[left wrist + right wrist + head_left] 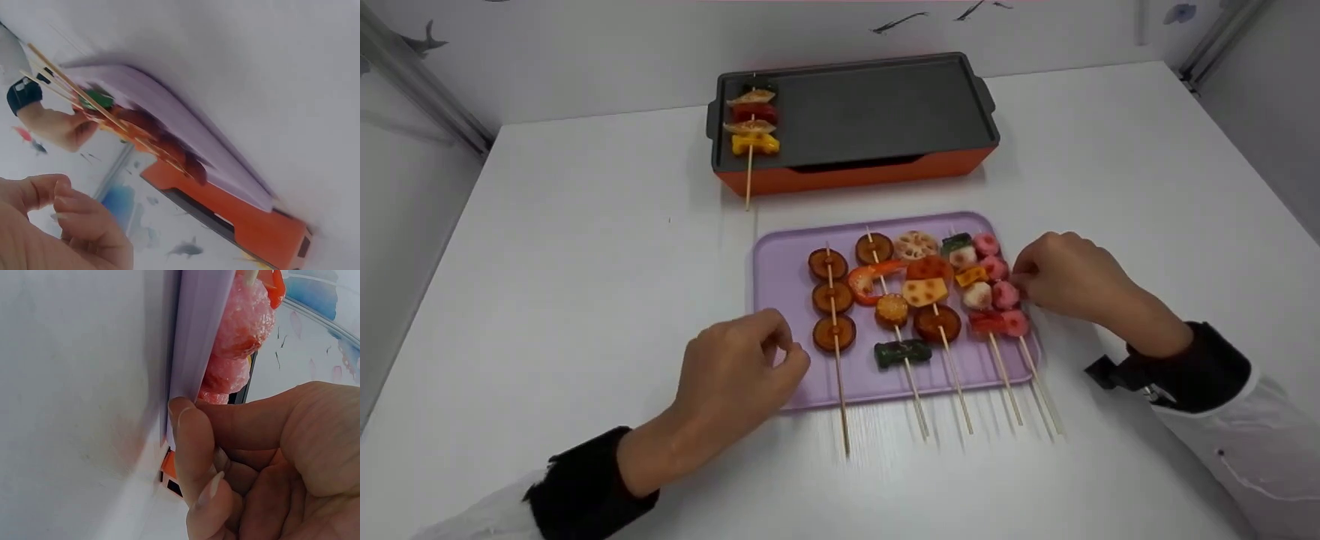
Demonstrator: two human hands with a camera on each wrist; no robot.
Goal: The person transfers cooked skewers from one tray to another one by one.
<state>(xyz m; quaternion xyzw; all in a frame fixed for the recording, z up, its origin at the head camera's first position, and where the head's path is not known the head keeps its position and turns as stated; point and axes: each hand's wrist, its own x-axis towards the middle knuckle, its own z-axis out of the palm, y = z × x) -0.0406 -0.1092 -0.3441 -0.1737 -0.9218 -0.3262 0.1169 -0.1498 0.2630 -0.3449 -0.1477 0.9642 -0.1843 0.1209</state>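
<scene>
A lilac tray [784, 262] bears several toy food skewers. My right hand [1069, 279] pinches the tray's right rim with thumb and index finger, beside a skewer of pink balls [244, 320]. My left hand [742, 371] hovers at the tray's front left with loosely curled fingers. Thumb and index tips of that hand [67, 219] come close together in the left wrist view, with nothing seen between them. Nearest to it lies a skewer with three round brown slices [834, 298]. Other skewers carry a shrimp [864, 283], a lotus root slice [916, 245] and a corn piece [892, 310].
Behind the tray stands an orange toy grill [870, 174] with a dark plate [877, 112]. One mixed skewer [754, 124] lies along the plate's left side, its stick over the front edge. White panels border the white table [585, 247].
</scene>
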